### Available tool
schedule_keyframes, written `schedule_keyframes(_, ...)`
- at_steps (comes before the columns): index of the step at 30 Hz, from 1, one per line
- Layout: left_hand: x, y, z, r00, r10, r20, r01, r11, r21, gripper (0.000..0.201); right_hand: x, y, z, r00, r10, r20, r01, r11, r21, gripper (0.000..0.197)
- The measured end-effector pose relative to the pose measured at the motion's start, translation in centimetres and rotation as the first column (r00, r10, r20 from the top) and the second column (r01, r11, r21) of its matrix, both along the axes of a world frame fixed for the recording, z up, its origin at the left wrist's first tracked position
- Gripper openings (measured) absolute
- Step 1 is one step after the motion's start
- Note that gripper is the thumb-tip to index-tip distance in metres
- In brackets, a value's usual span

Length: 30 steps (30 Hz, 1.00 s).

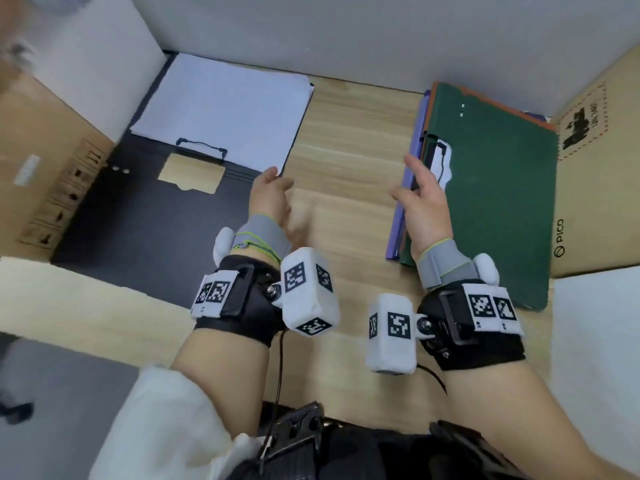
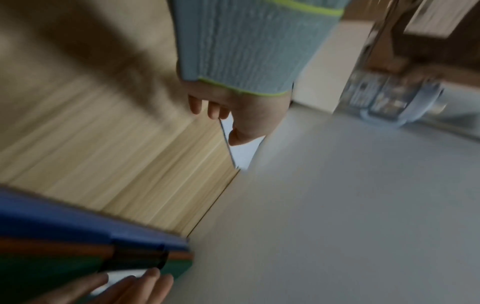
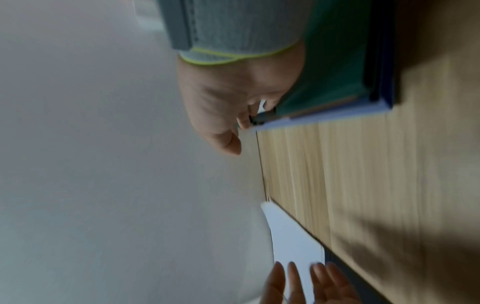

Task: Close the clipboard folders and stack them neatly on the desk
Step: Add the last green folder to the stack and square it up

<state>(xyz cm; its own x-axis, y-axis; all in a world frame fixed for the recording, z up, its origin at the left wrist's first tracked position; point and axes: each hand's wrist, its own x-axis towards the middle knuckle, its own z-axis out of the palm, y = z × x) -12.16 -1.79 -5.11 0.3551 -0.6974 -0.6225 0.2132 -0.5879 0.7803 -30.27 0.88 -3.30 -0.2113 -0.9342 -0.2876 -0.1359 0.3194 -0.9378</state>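
A black clipboard folder [image 1: 138, 220] lies open at the left of the desk, with white paper [image 1: 221, 109] under its clip [image 1: 201, 147] on the far half. My left hand [image 1: 272, 188] hovers at the paper's near right corner with fingers loosely extended and holds nothing. In the left wrist view the left hand [image 2: 233, 115] has its thumb at the paper [image 2: 244, 152]. On the right lies a stack of closed folders: a green folder [image 1: 495, 202] on top, orange and purple edges [image 1: 403, 206] beneath. My right hand [image 1: 420, 199] rests open at the green folder's left edge, beside its clip cutout.
Light wooden desk [image 1: 346, 150] shows between the two folders. A cardboard box [image 1: 595, 185] stands against the stack's right side. Another cardboard box [image 1: 45, 161] flanks the black folder on the left. A white wall [image 1: 346, 36] closes off the back.
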Motion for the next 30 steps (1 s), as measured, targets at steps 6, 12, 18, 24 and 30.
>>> schedule_keyframes(6,9.7,4.9,-2.2,0.912,0.334,0.240,-0.389,0.889,0.241,0.072,9.2,-1.1,-1.4,0.927,0.365,-0.087,-0.365,0.931,0.021,0.053)
schedule_keyframes(12,14.4,9.0,-3.7,0.819,0.528,0.226,-0.573,0.773,0.272,0.078,16.3,0.2,-4.4,0.565,0.767,-0.302,-0.753,0.630,0.191,0.063)
schedule_keyframes(18,16.5,10.1,-3.9,0.760,0.642,0.103,-0.640,0.711,0.291,0.076,17.8,2.5,-7.7,-0.109,0.779,-0.617,-0.804,0.296,0.515,0.076)
schedule_keyframes(24,17.6,10.2,-3.8,0.811,0.582,0.053,-0.570,0.767,0.296,0.061,16.9,2.4,-7.5,-0.106,0.779,-0.618,-0.802,0.300,0.516,0.086)
schedule_keyframes(30,15.7,10.6,-1.8,0.694,0.489,-0.528,-0.552,0.833,0.046,0.042,15.3,1.6,-6.5,0.159,0.758,-0.633,-0.820,0.458,0.343,0.077)
